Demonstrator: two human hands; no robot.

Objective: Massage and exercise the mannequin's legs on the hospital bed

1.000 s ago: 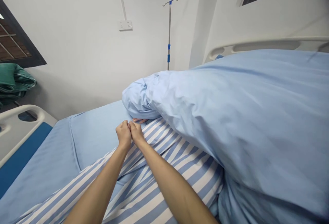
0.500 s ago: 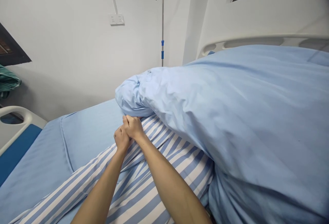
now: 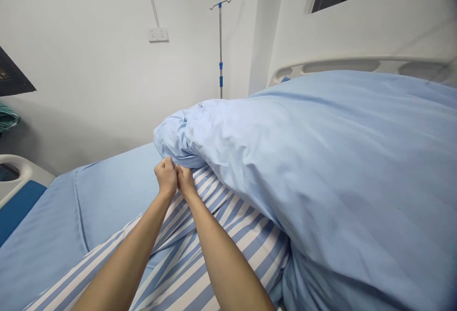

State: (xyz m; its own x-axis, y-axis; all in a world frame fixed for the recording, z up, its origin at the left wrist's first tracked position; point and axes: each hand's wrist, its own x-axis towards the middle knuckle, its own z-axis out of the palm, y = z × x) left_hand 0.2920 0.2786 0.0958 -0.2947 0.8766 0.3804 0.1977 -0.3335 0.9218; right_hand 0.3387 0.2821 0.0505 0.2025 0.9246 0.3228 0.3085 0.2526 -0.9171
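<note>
I am looking down along my own body on a bed, dressed in a blue-and-white striped garment. My left hand and my right hand lie side by side on my middle, fingers curled and touching each other. The left fingertips rest against the rolled edge of a bulky light blue blanket, which covers the right of the view. Whether they pinch it, I cannot tell. My right hand sits just below that edge, on the stripes.
A light blue bed sheet lies left of me, with a white-and-blue bed rail at the left edge. Beyond the bed stand a metal IV pole, a wall socket and a pale bed end panel.
My hands have gone from overlapping to side by side, and my left fingertips have risen to the blanket's edge. The whole scene has shifted slightly left in view.
</note>
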